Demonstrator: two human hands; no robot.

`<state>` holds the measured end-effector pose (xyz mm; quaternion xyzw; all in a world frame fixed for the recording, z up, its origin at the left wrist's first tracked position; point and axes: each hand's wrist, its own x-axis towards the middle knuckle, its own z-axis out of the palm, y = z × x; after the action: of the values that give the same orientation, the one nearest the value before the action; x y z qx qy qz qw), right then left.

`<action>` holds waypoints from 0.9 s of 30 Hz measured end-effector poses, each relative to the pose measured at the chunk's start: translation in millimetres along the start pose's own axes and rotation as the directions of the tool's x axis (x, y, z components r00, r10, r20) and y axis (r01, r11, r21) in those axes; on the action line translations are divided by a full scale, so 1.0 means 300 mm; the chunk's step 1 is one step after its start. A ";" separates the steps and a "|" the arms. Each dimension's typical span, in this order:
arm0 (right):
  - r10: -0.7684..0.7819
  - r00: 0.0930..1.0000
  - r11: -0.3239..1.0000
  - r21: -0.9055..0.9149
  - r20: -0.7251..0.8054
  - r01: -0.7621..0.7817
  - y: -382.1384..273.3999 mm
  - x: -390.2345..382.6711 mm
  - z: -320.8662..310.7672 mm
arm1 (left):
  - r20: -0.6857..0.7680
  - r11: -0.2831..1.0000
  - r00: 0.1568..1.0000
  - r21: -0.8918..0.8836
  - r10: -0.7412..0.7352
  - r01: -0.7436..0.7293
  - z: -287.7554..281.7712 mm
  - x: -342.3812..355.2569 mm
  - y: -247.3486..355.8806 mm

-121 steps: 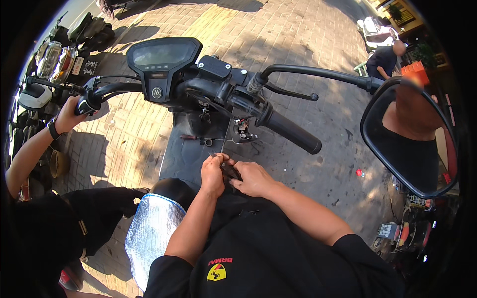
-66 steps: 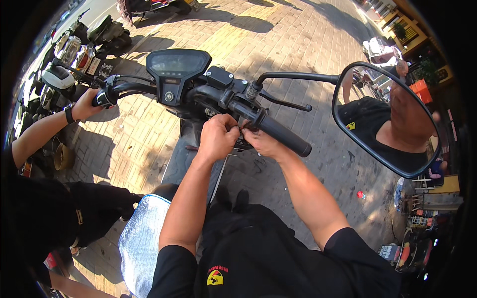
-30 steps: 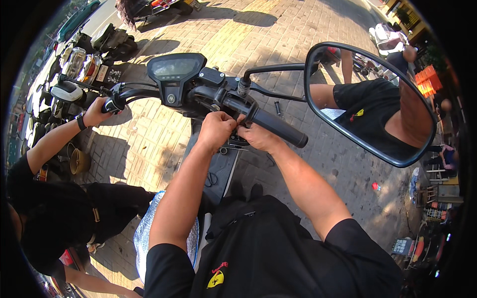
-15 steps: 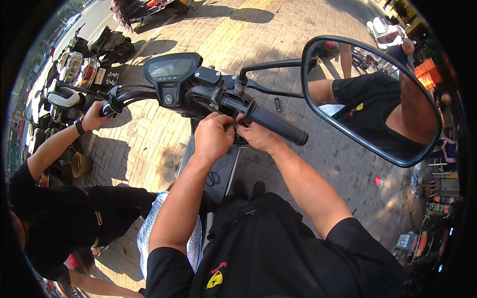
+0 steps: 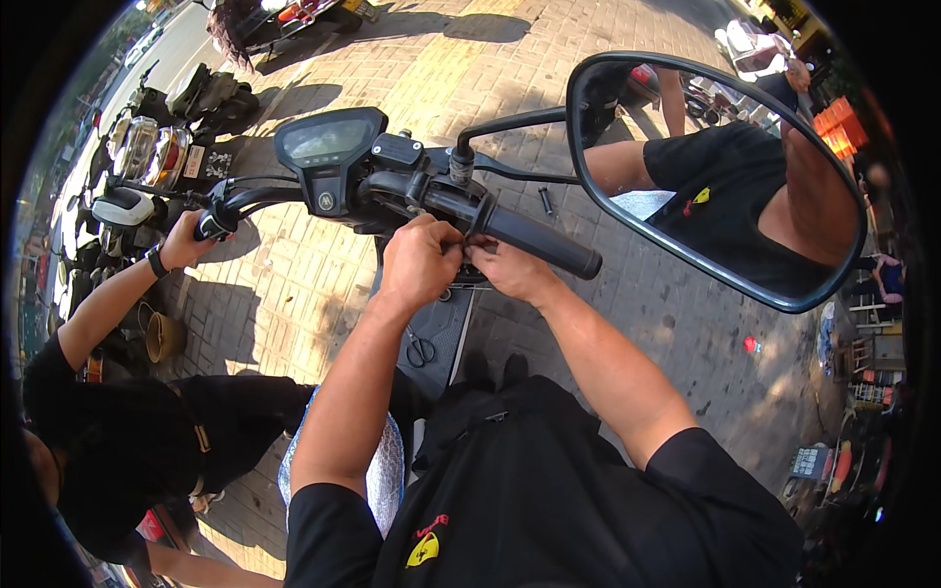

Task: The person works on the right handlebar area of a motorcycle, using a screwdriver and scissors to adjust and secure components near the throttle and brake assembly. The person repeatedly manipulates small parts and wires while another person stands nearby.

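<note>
While red lettering and a yellow shield badge mark the chest of your blk T-shirt and a round emblem sits below the scooter dash display, your forearms reach fwd, slanting in toward each other. Your L hand is knuckles-up, your R hand angled in opposite, fingers curled and tips close together at the partly hidden dark switch housing, just under the R handlebar grip; can't tell if either's clamped on it.
</note>
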<state>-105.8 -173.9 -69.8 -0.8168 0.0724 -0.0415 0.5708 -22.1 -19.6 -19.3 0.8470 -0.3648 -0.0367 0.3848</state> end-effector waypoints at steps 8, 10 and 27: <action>-0.090 0.976 0.993 -0.090 -0.199 0.074 -0.019 -0.015 0.015 | 0.045 0.997 0.998 -0.051 -0.050 0.053 0.013 0.012 -0.017; -0.083 0.972 0.993 -0.104 -0.220 0.061 -0.014 -0.015 0.020 | 0.041 0.997 0.999 -0.066 -0.036 0.039 0.018 0.014 -0.025; -0.029 0.979 0.999 0.026 -0.201 0.035 -0.027 -0.001 0.042 | 0.090 0.992 0.996 -0.123 0.018 -0.007 -0.015 0.018 -0.024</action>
<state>-103.5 -159.4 -66.7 -0.8011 0.1158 -0.1338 0.5718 -12.4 -17.0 -19.7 0.8170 -0.3844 -0.0953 0.4192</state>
